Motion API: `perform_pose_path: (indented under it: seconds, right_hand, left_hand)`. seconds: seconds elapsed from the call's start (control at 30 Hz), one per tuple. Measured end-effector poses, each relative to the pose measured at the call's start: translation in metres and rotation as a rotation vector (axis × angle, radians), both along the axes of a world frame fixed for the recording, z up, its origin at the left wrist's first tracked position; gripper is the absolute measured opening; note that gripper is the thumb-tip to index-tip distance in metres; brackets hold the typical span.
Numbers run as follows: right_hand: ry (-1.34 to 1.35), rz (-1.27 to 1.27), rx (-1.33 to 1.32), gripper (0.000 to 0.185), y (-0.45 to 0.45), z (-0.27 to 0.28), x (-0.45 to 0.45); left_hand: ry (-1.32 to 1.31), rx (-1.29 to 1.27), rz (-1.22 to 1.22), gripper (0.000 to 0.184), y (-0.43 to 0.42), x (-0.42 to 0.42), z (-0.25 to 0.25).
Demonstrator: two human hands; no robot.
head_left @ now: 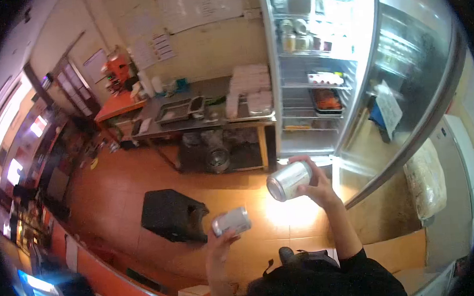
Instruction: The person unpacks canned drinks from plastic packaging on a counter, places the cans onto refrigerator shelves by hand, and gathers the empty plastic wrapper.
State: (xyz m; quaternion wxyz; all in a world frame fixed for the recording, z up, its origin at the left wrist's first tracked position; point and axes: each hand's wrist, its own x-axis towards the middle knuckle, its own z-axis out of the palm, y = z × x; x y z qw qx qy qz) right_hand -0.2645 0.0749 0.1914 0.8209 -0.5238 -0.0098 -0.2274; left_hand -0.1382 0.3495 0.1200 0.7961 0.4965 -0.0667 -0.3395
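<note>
In my right hand (pixel 319 185) is a silver drink can (pixel 289 181), tilted on its side with one end facing left; my thumb and fingers wrap round its right end. My left hand (pixel 221 244) grips a second, smaller-looking can (pixel 231 221), whitish and silver, also tilted. Both cans are held up in the air above the floor, apart from each other. Ahead of my right hand stands a lit fridge (pixel 276 107) with its glass door (pixel 407 83) swung open to the right. Fine print on the cans is too blurred to read.
A black bin-like object (pixel 168 214) lies on the tiled floor to the left. Against the wall, a steel table (pixel 192 123) bears trays and stacked pale cartons (pixel 249 82). A red-orange counter (pixel 101 273) runs along the lower left. A filled plastic sack (pixel 426 177) stands right of the door.
</note>
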Motion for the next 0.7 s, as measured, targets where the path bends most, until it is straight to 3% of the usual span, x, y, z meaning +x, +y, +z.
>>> perform_pose_path:
  seconds: [0.2, 0.3, 0.7]
  right_hand:
    - [-0.023, -0.216, -0.306, 0.076, -0.09, 0.018, -0.044]
    - [0.064, -0.32, -0.231, 0.077, -0.103, 0.022, -0.064]
    - [0.223, -0.516, -0.356, 0.078, -0.178, 0.02, -0.048]
  left_hand:
    - [-0.208, -0.128, -0.355, 0.063, -0.152, 0.007, 0.038]
    - [-0.238, -0.219, -0.489, 0.063, -0.201, 0.015, 0.038]
    - [-0.18, -0.19, -0.56, 0.049, -0.348, 0.063, 0.023]
